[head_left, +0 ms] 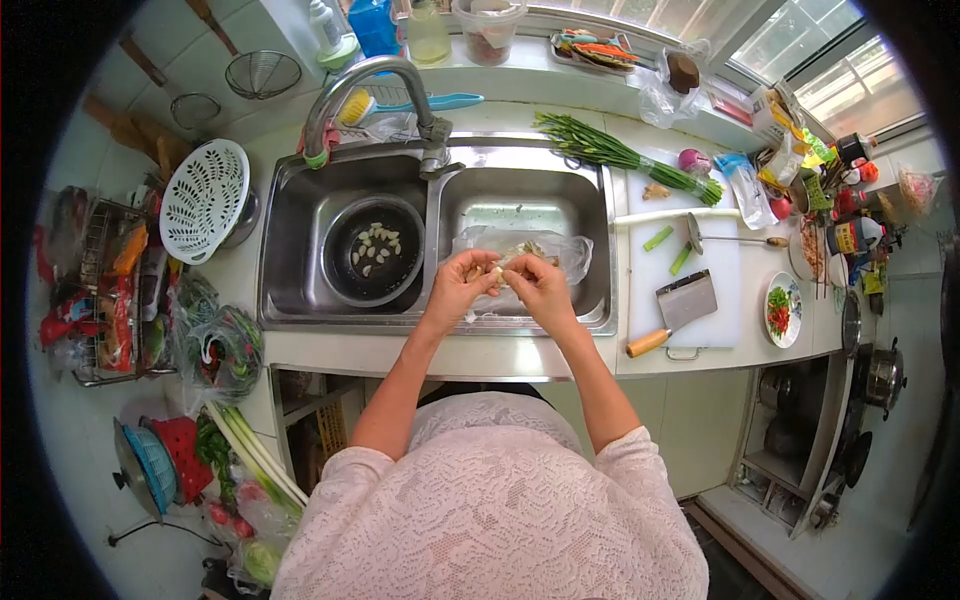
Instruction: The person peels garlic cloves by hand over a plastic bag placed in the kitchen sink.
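Observation:
Over the front of the right sink basin (520, 195), my left hand (463, 285) and my right hand (541, 288) meet fingertip to fingertip. Both pinch a small pale garlic clove (498, 276) between them. Just beneath and behind my hands lies a clear plastic bag (572, 258) with what looks like garlic skins in it; my hands partly cover it. In the left basin (290, 215) stands a round dark-bottomed metal bowl (340, 280), and several peeled garlic cloves (375, 245) are in it.
The faucet (437, 145) arches over the left basin. Right of the sink, a white cutting board (650, 275) bears a cleaver (686, 300), a spatula (740, 241) and green stalk pieces. Behind lie long green stems (630, 155). A plate (781, 335) holds chopped red and green pieces.

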Motion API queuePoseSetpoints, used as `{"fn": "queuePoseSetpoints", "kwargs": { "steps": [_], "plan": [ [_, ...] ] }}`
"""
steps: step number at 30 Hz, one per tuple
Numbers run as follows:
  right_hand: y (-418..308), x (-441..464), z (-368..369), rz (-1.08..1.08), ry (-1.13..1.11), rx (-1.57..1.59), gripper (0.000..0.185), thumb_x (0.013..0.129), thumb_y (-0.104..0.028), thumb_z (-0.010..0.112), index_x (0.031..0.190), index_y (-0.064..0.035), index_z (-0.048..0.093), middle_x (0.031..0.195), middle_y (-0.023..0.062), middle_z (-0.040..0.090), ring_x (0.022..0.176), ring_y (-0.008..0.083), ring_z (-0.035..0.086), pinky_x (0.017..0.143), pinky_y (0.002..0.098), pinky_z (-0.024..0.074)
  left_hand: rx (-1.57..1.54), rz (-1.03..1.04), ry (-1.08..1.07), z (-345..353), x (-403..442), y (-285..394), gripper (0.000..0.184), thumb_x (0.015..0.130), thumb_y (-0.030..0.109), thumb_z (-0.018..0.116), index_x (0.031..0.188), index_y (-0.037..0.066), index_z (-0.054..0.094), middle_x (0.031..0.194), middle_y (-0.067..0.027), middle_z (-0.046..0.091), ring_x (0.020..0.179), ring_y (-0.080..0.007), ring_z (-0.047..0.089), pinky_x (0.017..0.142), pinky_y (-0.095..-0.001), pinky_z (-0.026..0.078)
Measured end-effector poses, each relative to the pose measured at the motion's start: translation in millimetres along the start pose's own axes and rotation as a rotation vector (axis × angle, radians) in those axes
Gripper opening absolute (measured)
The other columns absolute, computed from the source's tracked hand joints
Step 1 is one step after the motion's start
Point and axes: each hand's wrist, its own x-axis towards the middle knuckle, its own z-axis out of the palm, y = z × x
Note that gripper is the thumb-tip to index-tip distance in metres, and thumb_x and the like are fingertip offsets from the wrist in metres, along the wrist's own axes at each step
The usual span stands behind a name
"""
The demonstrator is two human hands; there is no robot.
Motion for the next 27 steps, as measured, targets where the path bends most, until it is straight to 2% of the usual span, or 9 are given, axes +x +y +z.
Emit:
{"fn": "queuePoseSetpoints", "kwargs": {
  "steps": [1,5,7,10,14,16,17,22,27],
  "plan": [
    [1,1,0,-0.125,0.018,-0.085,0.004,0.086,-0.005,0.062,0.086,-0.0008,0.062,0.069,0.0004,0.059,0.06,0.0066,0.051,0.053,0.0223,0.0409,0.022,-0.002,0.005,3,1,-1,0.018,0.087,0.0,0.06,0.105,-0.002,0.061,0.091,-0.0038,0.061,0.077,-0.0089,0.06,0.066,-0.022,0.053],
    [1,5,-16,-0.174,-0.031,-0.198,0.005,0.085,-0.004,0.062,0.088,0.0001,0.063,0.07,0.0004,0.06,0.061,0.0073,0.053,0.055,0.0229,0.0426,0.118,0.012,0.035,12,6,-6,0.016,0.086,-0.001,0.06,0.102,-0.002,0.06,0.09,-0.0041,0.062,0.077,-0.0091,0.061,0.066,-0.0224,0.054],
    [0,7,-22,-0.152,-0.031,-0.235,0.007,0.082,-0.004,0.062,0.085,0.0008,0.064,0.076,0.0082,0.065,0.063,0.0142,0.057,0.059,0.0275,0.0462,0.197,0.015,0.069,17,7,-8,0.014,0.086,0.0,0.061,0.1,-0.002,0.06,0.089,-0.0046,0.063,0.076,-0.0098,0.062,0.067,-0.0228,0.054],
    [0,7,-29,0.034,-0.064,-0.02,0.007,0.082,-0.004,0.061,0.088,0.0003,0.064,0.074,0.0076,0.064,0.062,0.0143,0.057,0.058,0.0265,0.0454,0.162,0.067,0.12,28,7,-3,0.012,0.085,0.0,0.062,0.097,-0.002,0.062,0.088,-0.0045,0.064,0.075,-0.0104,0.063,0.067,-0.0233,0.054],
    [-4,5,-35,0.056,-0.071,0.048,0.006,0.082,-0.002,0.062,0.088,-0.0001,0.063,0.077,0.007,0.062,0.063,0.0138,0.056,0.057,0.0259,0.0445,0.243,0.129,0.107,32,5,-4,0.01,0.085,-0.001,0.062,0.095,-0.001,0.063,0.088,-0.0039,0.064,0.076,-0.0105,0.063,0.067,-0.023,0.054],
    [-3,5,-41,-0.185,-0.087,-0.094,0.007,0.081,-0.001,0.065,0.087,-0.0007,0.062,0.079,0.0072,0.06,0.065,0.0146,0.056,0.058,0.0262,0.0441,0.255,0.2,0.079,36,3,0,0.009,0.085,-0.002,0.062,0.094,0.0,0.064,0.088,-0.0032,0.063,0.077,-0.0103,0.062,0.066,-0.0225,0.054],
    [-6,5,-43,-0.187,-0.088,-0.092,0.007,0.081,-0.001,0.065,0.087,-0.0007,0.062,0.079,0.0072,0.06,0.065,0.0146,0.056,0.058,0.0262,0.0441,0.258,0.201,0.081,36,2,0,0.009,0.085,-0.002,0.062,0.094,0.0,0.064,0.088,-0.0032,0.063,0.077,-0.0103,0.062,0.066,-0.0225,0.054],
    [-17,3,-50,-0.317,-0.167,-0.083,0.012,0.077,0.001,0.068,0.086,-0.0024,0.061,0.079,0.0063,0.058,0.066,0.0167,0.054,0.059,0.0274,0.0436,0.155,0.09,-0.072,28,-2,3,0.011,0.086,0.0,0.062,0.097,0.001,0.063,0.091,-0.0035,0.062,0.075,-0.0084,0.057,0.063,-0.0228,0.049],
    [-20,0,-52,-0.299,-0.226,-0.061,0.012,0.077,0.002,0.067,0.086,-0.0028,0.061,0.079,0.0059,0.058,0.067,0.0161,0.054,0.06,0.0275,0.0438,0.08,-0.022,-0.176,25,-5,18,0.01,0.086,0.001,0.062,0.096,0.001,0.062,0.088,-0.0031,0.062,0.069,-0.007,0.054,0.06,-0.0214,0.046]
  ]
}}
